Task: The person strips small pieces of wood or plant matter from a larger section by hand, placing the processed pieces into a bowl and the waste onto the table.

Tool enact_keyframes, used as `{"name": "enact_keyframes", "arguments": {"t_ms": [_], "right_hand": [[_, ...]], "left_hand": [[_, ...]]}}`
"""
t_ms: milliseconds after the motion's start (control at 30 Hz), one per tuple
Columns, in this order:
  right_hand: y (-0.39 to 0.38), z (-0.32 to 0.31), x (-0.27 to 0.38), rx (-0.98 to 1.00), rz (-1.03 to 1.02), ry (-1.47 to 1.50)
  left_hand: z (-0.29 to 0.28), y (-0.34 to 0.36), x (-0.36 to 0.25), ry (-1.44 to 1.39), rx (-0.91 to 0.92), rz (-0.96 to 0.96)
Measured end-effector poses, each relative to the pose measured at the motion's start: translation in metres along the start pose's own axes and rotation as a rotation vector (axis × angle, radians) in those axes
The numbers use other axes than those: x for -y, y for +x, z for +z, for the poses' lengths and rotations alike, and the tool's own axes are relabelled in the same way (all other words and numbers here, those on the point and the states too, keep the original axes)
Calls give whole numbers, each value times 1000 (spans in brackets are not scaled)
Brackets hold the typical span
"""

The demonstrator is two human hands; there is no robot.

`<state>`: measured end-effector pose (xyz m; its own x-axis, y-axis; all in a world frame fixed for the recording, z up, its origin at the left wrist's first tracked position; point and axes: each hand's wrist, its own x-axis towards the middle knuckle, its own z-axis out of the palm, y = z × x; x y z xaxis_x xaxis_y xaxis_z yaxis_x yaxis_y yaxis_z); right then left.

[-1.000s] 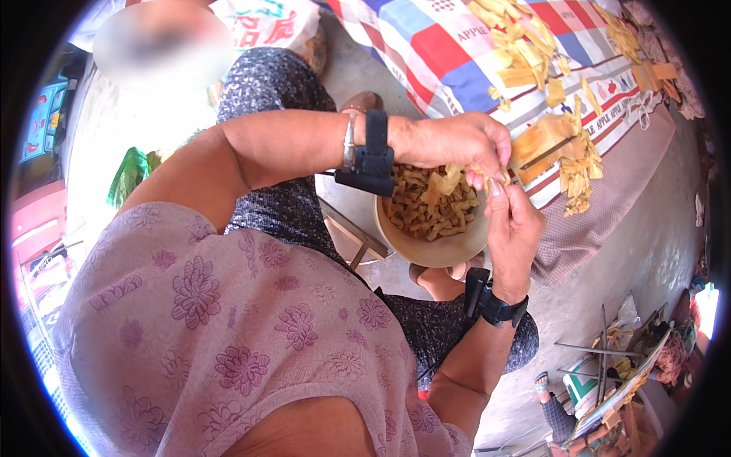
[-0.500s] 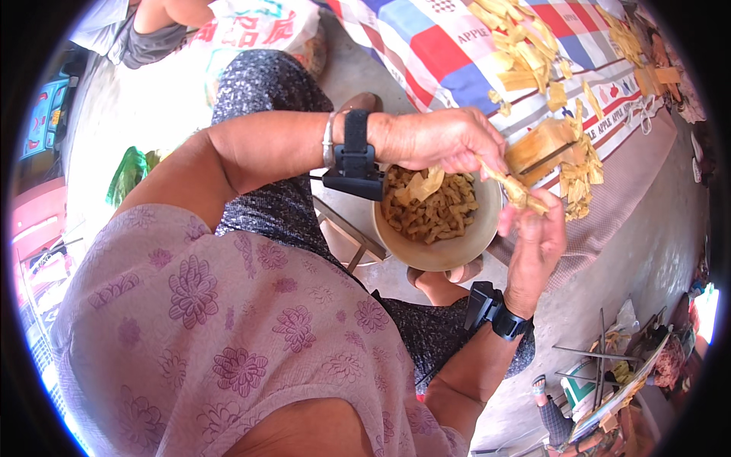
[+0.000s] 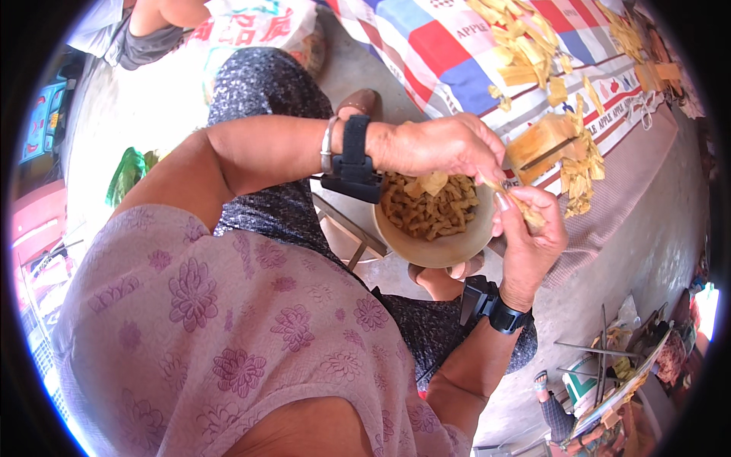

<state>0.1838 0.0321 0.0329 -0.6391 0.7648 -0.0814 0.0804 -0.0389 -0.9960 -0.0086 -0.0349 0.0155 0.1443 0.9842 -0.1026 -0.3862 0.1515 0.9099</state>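
Note:
My left hand point(image 3: 449, 148) and my right hand point(image 3: 533, 232) meet over the right rim of a pale round basin point(image 3: 434, 257). Between them is a yellowish, limp strip point(image 3: 531, 214), perhaps dried food; its kind is not clear. The left fingertips pinch its upper end, and the right thumb and fingers close round the lower part. Inside the basin lie many short, twisted yellow-brown pieces point(image 3: 430, 209), with a broader pale piece on top. Just beyond my hands a wooden block point(image 3: 539, 143) with a dark slot sits on the cloth-covered surface.
The patterned cloth point(image 3: 434, 46) carries heaps of yellowish strips point(image 3: 529, 49), and more strips point(image 3: 580, 183) lie beside the block. A wooden stool frame point(image 3: 350, 236) stands left of the basin. Another person point(image 3: 152, 30) sits at upper left; a green-and-white bucket point(image 3: 582, 385) stands at lower right.
My right thumb has moved up toward the left fingertips, and the hands are closer together on the strip. Less of the strip shows between them.

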Motion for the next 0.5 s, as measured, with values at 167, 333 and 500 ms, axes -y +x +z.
{"name": "enact_keyframes", "arguments": {"t_ms": [167, 333, 500], "right_hand": [[1, -2, 7, -42, 35, 45], [4, 3, 5, -41, 87, -25], [5, 1, -5, -25, 51, -86]], "left_hand": [[-4, -2, -9, 47, -29, -12], [-4, 5, 1, 215, 62, -58], [-4, 8, 3, 345, 76, -17]]}}
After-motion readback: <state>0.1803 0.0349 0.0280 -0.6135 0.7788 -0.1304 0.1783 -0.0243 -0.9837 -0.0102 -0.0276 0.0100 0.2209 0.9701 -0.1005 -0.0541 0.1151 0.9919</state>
